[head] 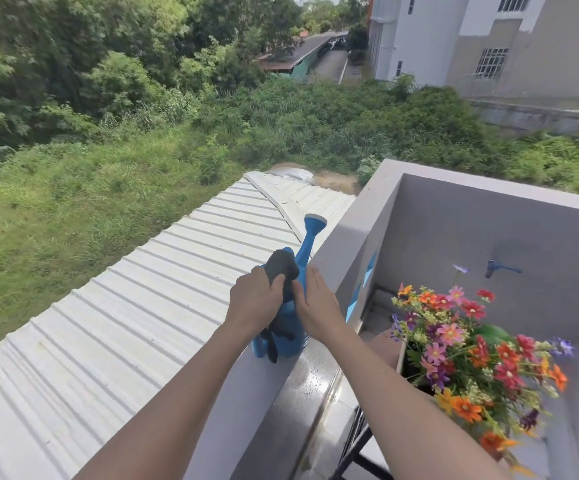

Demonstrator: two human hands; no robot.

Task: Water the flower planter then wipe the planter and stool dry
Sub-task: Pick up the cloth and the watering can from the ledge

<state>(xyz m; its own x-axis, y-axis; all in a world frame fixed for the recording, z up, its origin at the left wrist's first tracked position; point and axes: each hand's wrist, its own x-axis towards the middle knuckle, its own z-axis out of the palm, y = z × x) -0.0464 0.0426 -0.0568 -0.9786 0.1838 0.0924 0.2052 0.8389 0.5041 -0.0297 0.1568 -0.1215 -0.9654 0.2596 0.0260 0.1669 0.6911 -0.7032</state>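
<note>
A blue watering can (307, 251) stands on the balcony ledge (298, 386), its spout pointing away. My left hand (255, 299) is shut on a dark grey cloth (282, 268) that drapes over the top of the can. My right hand (317, 303) rests flat against the can's right side with its fingers together. To the right, below the ledge, the planter (400, 355) holds a bunch of red, orange, pink and purple flowers (464, 344). The stool under the planter is mostly hidden; only a black frame (357, 441) shows.
Water drops lie on the ledge top near the can. A white corrugated roof (135, 323) drops away left of the ledge. A blue tap (495, 268) sticks out of the grey balcony wall on the right. Grass, trees and buildings lie beyond.
</note>
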